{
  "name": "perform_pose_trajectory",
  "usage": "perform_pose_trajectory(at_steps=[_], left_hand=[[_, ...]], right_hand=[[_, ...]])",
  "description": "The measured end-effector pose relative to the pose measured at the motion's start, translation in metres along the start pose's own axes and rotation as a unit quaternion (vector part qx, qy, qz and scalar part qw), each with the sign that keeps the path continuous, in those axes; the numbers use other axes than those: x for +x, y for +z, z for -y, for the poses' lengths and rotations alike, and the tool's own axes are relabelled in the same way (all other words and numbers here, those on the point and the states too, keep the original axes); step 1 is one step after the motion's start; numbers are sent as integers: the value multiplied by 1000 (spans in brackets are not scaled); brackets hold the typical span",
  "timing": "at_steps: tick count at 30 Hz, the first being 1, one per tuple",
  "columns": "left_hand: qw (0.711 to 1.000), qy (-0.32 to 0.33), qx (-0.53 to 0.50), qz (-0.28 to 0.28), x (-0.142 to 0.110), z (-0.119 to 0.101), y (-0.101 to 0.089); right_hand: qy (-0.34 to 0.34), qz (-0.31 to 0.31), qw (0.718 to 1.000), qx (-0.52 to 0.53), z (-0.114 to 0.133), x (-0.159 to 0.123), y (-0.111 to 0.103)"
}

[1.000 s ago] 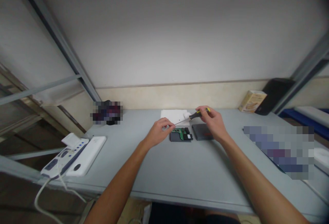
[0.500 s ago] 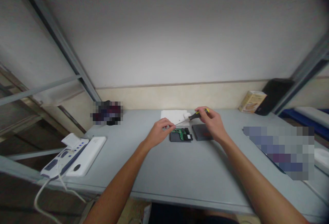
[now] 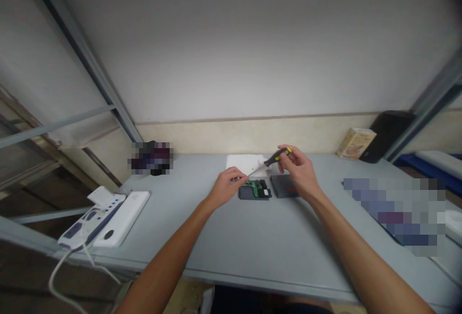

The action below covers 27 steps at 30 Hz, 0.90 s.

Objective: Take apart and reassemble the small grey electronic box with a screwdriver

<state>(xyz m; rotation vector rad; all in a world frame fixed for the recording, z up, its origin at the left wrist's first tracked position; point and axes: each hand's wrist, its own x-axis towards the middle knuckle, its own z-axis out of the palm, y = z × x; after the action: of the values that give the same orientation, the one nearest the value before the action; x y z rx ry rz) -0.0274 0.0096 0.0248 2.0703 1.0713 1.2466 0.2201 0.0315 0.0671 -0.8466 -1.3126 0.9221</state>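
Observation:
My right hand [image 3: 296, 167] is closed on the black and yellow handle of a screwdriver [image 3: 277, 156], whose shaft slants down to the left. At the tip end, my left hand [image 3: 229, 184] has its fingers pinched together; they cover the tip, so what is between them is hard to make out. Just below lies an opened dark grey device [image 3: 249, 193] with a green circuit board [image 3: 257, 186] and black parts on it. A dark grey cover [image 3: 283, 186] rests on the table right of it, partly under my right hand.
White paper [image 3: 241, 161] lies behind the device on the grey table [image 3: 252, 242]. To the left are a power strip [image 3: 92, 222] with cables and a white flat case [image 3: 122, 220]. A yellow box [image 3: 355, 143] and a black case [image 3: 388, 133] stand at the back right.
The screwdriver's handle has risen slightly, so its shaft slants more steeply. My right hand's fingers have shifted on the handle. My left hand stays nearly in place.

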Motion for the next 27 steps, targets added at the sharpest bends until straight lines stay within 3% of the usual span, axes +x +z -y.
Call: perform_pose_trajectory(at_steps=[9,18,23,27], left_hand=[[999,-11,-20,-29,-2,4,10],[999,25,36,-22,-4,1,17],[996,21,89,-23,-7,-2,16],[987,27,155,27,-11,-2,19]], right_hand=[[24,25,999,39,3,-3,5],[-12,33,999,36,10,-6,11],[-31,-3,998,46,15,-6,9],[-70,-49,995,45,14,-3,0]])
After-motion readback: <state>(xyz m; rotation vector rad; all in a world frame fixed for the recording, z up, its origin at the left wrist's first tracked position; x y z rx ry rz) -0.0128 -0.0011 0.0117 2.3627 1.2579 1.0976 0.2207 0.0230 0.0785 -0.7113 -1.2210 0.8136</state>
